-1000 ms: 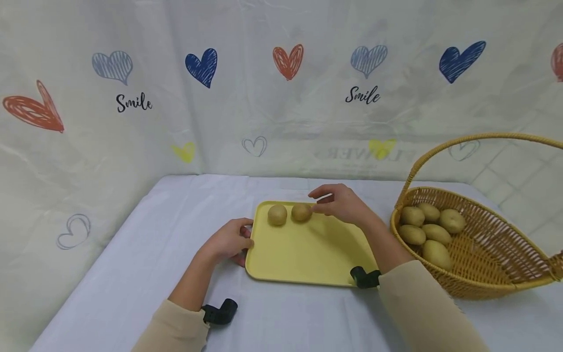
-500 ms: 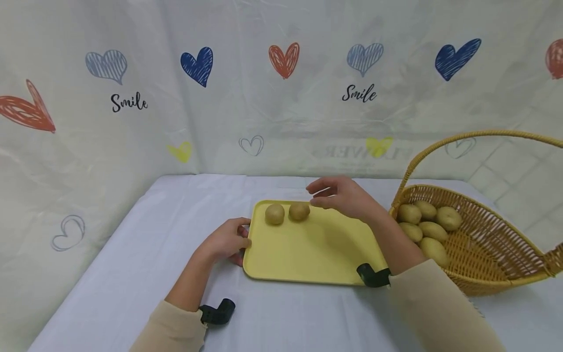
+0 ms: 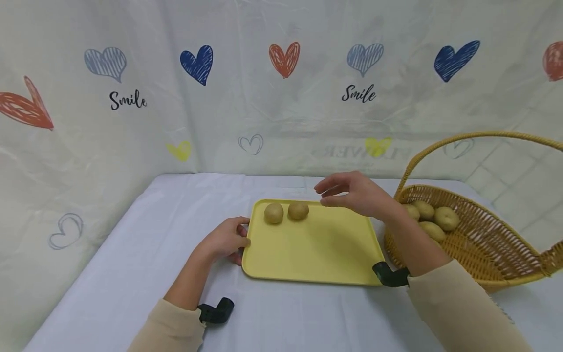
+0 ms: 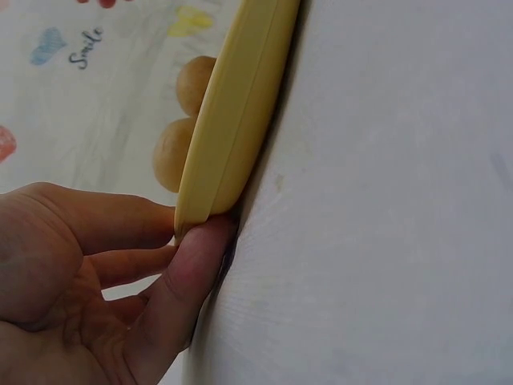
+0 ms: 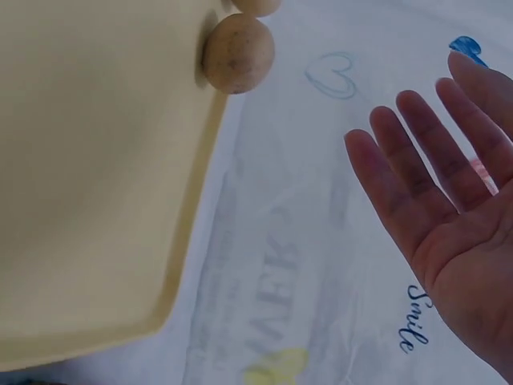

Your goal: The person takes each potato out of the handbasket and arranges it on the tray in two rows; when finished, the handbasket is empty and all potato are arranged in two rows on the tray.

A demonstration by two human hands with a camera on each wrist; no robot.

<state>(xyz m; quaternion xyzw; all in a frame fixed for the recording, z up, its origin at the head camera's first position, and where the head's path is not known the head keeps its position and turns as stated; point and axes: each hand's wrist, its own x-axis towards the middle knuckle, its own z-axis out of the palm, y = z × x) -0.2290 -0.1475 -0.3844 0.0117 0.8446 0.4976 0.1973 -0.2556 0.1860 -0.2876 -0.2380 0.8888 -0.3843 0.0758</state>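
Two round potatoes sit side by side at the far left corner of a yellow tray (image 3: 316, 256): the left potato (image 3: 273, 213) and the right potato (image 3: 298, 210). My left hand (image 3: 223, 239) holds the tray's left edge. In the left wrist view its thumb and fingers (image 4: 132, 220) meet at the tray's rim. Over the tray's back right side hovers my right hand (image 3: 362, 196), apart from the potatoes. The right wrist view shows the fingers of that hand (image 5: 449, 184) spread, with nothing in the palm.
To the tray's right stands a wicker basket (image 3: 488, 266) with a tall arched handle (image 3: 484, 133). Several potatoes (image 3: 446, 218) lie in its left part, some hidden behind my right forearm. A white cloth (image 3: 281, 318) covers the table, and a heart-printed curtain (image 3: 246, 102) hangs behind.
My right hand has drawn away from the right potato, up and to the right, and its forearm now covers more of the basket. My left hand stays at the tray's edge.
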